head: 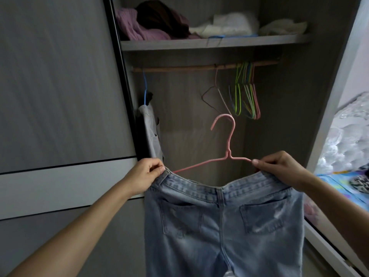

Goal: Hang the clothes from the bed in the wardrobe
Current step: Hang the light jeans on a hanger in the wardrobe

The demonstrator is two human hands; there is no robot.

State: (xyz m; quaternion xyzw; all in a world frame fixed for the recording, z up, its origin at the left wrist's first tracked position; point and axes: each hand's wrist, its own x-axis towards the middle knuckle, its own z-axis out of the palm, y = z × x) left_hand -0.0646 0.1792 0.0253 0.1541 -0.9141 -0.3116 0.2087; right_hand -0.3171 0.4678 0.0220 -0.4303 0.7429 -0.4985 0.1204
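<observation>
Light blue jeans (221, 222) hang in front of me with their back pockets facing me. A pink hanger (227, 154) sits inside the waistband, its hook pointing up. My left hand (148, 172) pinches the left end of the waistband. At the right end, my right hand (283, 166) grips the waistband together with the hanger's arm. Above and behind runs the wooden wardrobe rail (199, 66).
Several empty coloured hangers (246, 96) hang on the rail's right part, and a blue hanger with a grey garment (149, 128) hangs at its left. Folded clothes (159, 23) lie on the shelf above. A sliding door (60, 96) stands left; the bed (347, 182) is right.
</observation>
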